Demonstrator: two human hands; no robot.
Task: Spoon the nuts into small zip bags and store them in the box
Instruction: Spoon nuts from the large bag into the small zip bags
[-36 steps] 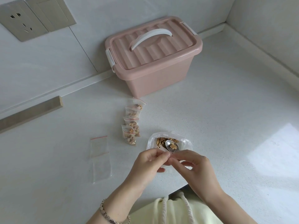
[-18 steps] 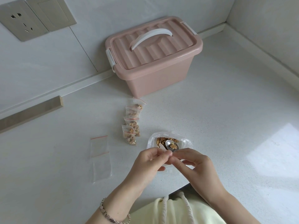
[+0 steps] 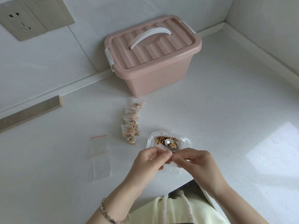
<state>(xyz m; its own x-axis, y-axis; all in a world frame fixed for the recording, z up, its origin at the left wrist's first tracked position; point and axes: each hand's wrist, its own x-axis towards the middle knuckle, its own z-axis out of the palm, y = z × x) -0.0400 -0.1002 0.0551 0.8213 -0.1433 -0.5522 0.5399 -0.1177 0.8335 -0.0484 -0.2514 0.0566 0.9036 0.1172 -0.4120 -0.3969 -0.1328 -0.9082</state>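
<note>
Left hand (image 3: 149, 160) and right hand (image 3: 196, 162) meet fingertip to fingertip just in front of the tray (image 3: 151, 139), both pinched shut on a small clear zip bag (image 3: 162, 148) held between them. Looks like they're working its mouth, opening or sealing, can't tell which. The bag is mostly hidden by the fingers.

Risks, judged from here: the spoon (image 3: 170, 143) rests in the tray with nuts (image 3: 163, 139) on its bowl, handle running under the hands (a knuckle bump could tip it and scatter pieces on the counter (image 3: 226, 126)). The thin bag film could slip out of the pinch, or a half-shut zip would leak later. The tray sits near the counter edge, so a nudge toward the body may push it off.

Nuts: brown, broken, walnut-like chunks, a low pile left in the clear tray. Four filled bags (image 3: 131, 121) lie in an overlapping row just left of it, red-striped zips. Two empty bags (image 3: 99, 156) lie flat further left. Pink box (image 3: 153, 57) stands behind by the wall, lid on, latches down, nothing stored yet.
</note>
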